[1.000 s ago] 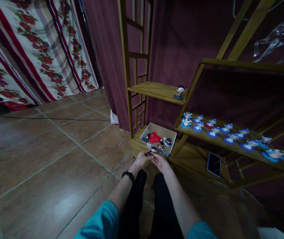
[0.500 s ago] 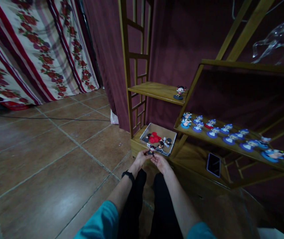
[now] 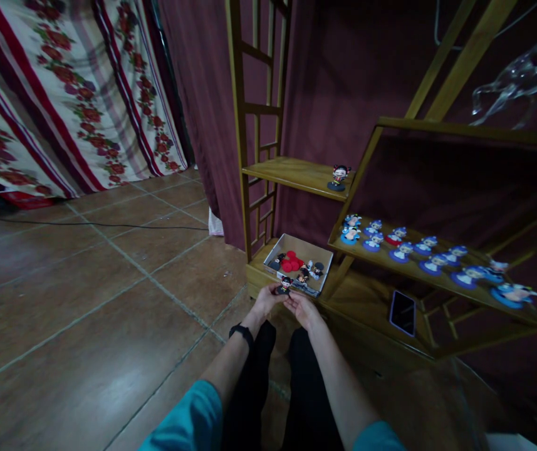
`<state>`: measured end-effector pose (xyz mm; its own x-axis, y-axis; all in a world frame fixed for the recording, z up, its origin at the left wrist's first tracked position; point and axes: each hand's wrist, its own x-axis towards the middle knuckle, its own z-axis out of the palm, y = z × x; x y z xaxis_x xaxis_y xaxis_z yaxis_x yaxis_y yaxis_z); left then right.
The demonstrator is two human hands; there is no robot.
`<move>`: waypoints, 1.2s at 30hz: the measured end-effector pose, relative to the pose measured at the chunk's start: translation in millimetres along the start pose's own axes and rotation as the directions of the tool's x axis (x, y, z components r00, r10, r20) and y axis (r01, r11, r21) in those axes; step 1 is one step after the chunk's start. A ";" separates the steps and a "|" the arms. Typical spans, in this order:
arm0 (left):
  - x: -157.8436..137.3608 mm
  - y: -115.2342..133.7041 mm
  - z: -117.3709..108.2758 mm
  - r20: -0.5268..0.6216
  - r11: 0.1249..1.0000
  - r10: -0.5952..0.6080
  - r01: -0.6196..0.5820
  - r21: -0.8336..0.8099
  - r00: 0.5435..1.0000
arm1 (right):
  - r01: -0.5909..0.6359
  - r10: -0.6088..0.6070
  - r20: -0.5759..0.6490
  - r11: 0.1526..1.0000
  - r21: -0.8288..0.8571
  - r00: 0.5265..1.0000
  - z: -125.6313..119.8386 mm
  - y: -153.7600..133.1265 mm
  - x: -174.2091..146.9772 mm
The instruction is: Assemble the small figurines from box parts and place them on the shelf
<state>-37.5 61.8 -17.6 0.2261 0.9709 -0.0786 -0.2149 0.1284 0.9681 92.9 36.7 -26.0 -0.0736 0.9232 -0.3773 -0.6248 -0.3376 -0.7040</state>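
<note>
Between my two hands is a small figurine (image 3: 285, 284) with black hair buns and a dark round base, held upright. My left hand (image 3: 265, 302) pinches the base from the left, fingers closed. The fingers of my right hand (image 3: 302, 307) are closed on the base's right side. Just beyond them, an open cardboard box (image 3: 285, 240) contains red discs (image 3: 291, 261) and several loose figurine parts (image 3: 304, 274). A similar black-haired figurine (image 3: 339, 177) stands on the small upper shelf (image 3: 291, 171).
Several blue-and-white figurines (image 3: 403, 251) stand in rows on the right shelf (image 3: 393, 260). A phone (image 3: 403, 312) lies on the lower board. At upper right is a clear horse-like ornament (image 3: 515, 84). A black cable (image 3: 108, 223) crosses the tiled floor.
The view has shifted very slightly. Both hands keep the figurine in nearly the same place in front of the box.
</note>
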 end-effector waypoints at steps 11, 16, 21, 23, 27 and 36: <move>-0.9 -3.2 0.8 -0.073 0.999 0.046 -0.046 0.004 0.996 | 0.010 -0.010 0.005 1.000 -0.014 1.000 1.8 -1.2 -2.5; -0.1 -4.2 -0.4 -0.077 0.999 0.032 -0.031 0.016 0.997 | 0.001 -0.001 -0.003 1.000 -0.030 1.000 2.1 -0.9 -2.7; 1.9 -4.2 -1.3 -0.055 1.000 0.011 -0.012 -0.026 0.998 | 0.002 -0.002 0.000 0.999 -0.045 1.000 1.3 -0.3 -1.1; 2.1 -3.7 -1.8 -0.010 0.999 -0.001 0.001 -0.044 1.000 | 0.005 -0.004 0.008 0.999 -0.044 1.000 0.5 -0.3 -0.9; 0.1 -1.4 -2.8 0.052 0.999 -0.017 0.020 -0.051 0.998 | 0.012 -0.011 0.009 0.999 -0.037 1.000 -0.2 -0.9 -1.9; -4.7 3.5 -1.5 0.111 0.999 -0.010 0.015 -0.042 0.994 | 0.016 -0.017 -0.021 0.999 -0.040 1.000 4.5 -3.0 -6.9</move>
<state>-40.7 58.0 -14.2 0.3320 0.9413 -0.0619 -0.2512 0.1514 0.9560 91.8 32.2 -18.5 -0.0465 0.9245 -0.3784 -0.5944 -0.3301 -0.7333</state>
